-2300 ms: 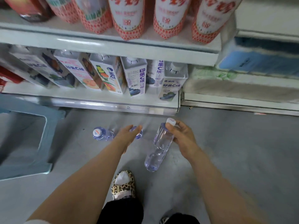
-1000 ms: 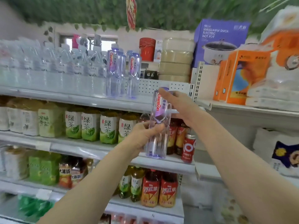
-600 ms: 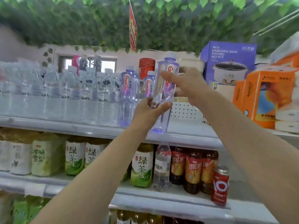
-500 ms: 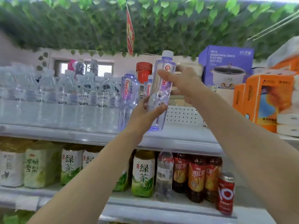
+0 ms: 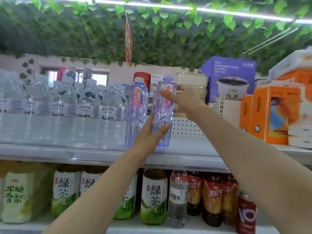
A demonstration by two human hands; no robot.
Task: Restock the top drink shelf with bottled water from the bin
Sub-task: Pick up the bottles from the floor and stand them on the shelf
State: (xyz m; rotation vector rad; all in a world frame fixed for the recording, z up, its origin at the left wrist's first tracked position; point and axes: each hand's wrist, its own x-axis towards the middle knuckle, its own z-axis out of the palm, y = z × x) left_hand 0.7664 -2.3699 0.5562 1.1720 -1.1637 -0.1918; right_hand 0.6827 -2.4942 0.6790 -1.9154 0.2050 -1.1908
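Observation:
A clear, purple-tinted water bottle (image 5: 164,114) stands upright with its base on the white top shelf (image 5: 185,149). My right hand (image 5: 184,100) grips its upper part near the red label. My left hand (image 5: 148,135) holds its lower part from the left and front. Just to its left stands a matching bottle (image 5: 136,112), and further left a row of several clear water bottles (image 5: 67,105) fills the shelf. The bin is not in view.
A perforated white divider (image 5: 187,127) stands right behind the bottle. Right of it are a purple hot pot box (image 5: 229,78) and orange boxes (image 5: 268,114). Green tea bottles (image 5: 154,196) and red drinks (image 5: 212,198) fill the shelf below. Leafy vines hang overhead.
The bottle was picked up off the floor, raised with both hands and lowered upright onto the top shelf beside the matching bottle. Both hands still hold it.

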